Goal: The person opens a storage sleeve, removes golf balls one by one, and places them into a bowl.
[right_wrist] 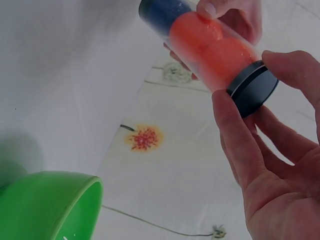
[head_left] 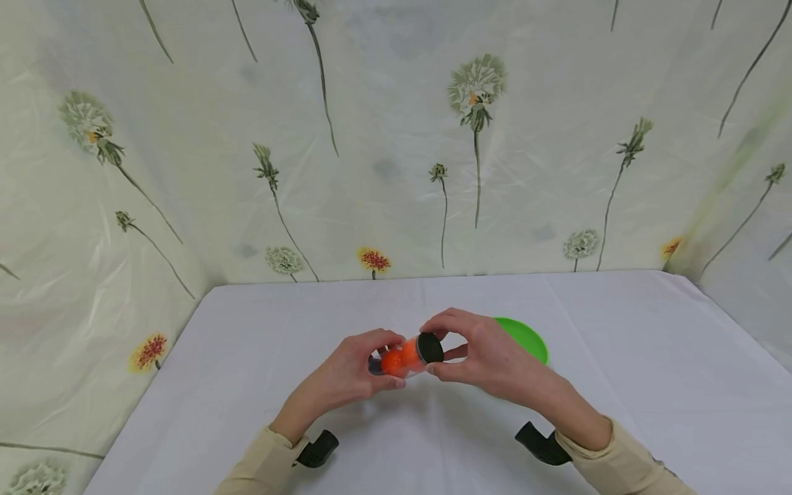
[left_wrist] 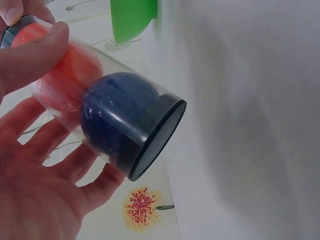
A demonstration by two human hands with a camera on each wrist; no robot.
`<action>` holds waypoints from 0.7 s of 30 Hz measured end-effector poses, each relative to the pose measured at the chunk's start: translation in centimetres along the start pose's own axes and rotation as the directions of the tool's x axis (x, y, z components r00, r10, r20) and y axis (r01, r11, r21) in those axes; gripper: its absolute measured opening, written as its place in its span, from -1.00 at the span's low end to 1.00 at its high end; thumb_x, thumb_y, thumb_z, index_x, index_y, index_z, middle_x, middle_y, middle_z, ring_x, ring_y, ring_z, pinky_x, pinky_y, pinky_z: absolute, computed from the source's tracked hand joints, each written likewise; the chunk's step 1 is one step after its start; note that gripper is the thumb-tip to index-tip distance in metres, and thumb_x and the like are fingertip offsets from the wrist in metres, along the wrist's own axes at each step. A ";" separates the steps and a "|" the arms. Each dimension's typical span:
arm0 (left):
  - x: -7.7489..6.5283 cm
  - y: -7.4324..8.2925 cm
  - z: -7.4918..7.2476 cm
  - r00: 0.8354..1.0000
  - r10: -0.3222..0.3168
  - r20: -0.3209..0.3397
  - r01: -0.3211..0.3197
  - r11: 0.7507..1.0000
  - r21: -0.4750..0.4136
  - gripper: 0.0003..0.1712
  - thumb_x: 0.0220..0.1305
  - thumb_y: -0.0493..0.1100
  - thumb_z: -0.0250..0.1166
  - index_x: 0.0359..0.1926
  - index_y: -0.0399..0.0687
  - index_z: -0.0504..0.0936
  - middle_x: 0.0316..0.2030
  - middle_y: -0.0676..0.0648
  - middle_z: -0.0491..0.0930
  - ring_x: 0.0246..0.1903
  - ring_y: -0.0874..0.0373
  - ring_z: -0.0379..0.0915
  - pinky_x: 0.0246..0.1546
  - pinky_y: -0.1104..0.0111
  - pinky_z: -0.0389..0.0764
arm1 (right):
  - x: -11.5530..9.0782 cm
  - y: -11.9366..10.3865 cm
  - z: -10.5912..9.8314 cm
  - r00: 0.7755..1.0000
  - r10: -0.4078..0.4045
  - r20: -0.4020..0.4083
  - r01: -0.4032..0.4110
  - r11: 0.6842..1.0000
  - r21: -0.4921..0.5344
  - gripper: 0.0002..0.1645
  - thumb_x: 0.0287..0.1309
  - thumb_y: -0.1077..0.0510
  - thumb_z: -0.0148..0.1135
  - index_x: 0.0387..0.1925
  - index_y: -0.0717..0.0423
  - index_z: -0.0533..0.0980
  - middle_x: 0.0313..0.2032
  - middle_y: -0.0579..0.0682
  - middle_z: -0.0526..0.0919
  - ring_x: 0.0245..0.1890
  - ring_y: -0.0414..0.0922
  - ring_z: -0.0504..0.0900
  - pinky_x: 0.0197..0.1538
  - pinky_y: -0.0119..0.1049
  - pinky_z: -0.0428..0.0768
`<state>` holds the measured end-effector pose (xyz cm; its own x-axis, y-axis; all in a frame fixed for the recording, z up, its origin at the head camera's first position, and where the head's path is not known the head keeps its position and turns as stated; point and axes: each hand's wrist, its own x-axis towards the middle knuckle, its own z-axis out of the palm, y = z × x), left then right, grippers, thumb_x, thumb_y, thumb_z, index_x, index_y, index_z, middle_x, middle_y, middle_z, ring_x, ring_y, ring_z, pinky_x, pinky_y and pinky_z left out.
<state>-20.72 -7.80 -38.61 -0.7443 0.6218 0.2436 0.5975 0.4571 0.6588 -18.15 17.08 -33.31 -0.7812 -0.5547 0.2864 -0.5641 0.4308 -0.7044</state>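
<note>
A clear tube (head_left: 410,357) with dark caps is held tilted above the white table, between both hands. Inside it are two orange balls (right_wrist: 195,34) and one dark blue ball (left_wrist: 107,112). My left hand (head_left: 351,368) grips the tube around its side, thumb on one face and fingers along the other. At the opposite end my right hand (head_left: 495,354) pinches the black lid (right_wrist: 254,91) by its rim, with thumb and fingertips around it. The lid sits on the tube's end. A flat dark base (left_wrist: 159,141) closes the end by the blue ball.
Partly behind the right hand, a green bowl (head_left: 526,338) stands on the white-covered table (head_left: 278,323). A curtain (head_left: 396,137) printed with dandelions rises behind the table and along both sides. Black straps or mounts (head_left: 318,449) stick out at both wrists.
</note>
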 end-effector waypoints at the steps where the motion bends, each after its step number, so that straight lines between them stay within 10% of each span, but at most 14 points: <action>1: 0.0 0.0 0.0 1.000 -0.004 0.006 0.004 1.000 0.003 -0.47 0.13 -0.08 0.49 0.14 0.05 0.56 -0.07 0.20 0.54 -0.15 0.24 0.42 -0.14 0.31 0.57 | 0.0 0.0 0.0 1.000 0.000 0.004 0.000 1.000 0.000 -0.58 0.05 0.26 0.44 -0.03 -0.05 0.57 -0.10 -0.23 0.59 -0.09 -0.21 0.58 -0.15 -0.36 0.64; 21: 0.2 0.2 -0.5 1.000 -0.014 0.013 0.013 1.000 0.021 -0.47 0.14 -0.09 0.48 0.14 0.02 0.56 -0.11 0.18 0.55 -0.16 0.24 0.43 -0.16 0.32 0.58 | 0.0 0.1 0.2 0.999 0.035 -0.033 -0.033 0.997 0.064 -0.55 0.04 0.28 0.46 -0.02 -0.06 0.55 -0.09 -0.18 0.58 -0.08 -0.16 0.54 -0.15 -0.35 0.64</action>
<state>-20.89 -7.90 -38.12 -0.7483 0.6240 0.2251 0.5938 0.4789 0.6466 -18.11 17.01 -33.46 -0.8089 -0.5155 0.2827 -0.5199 0.4027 -0.7533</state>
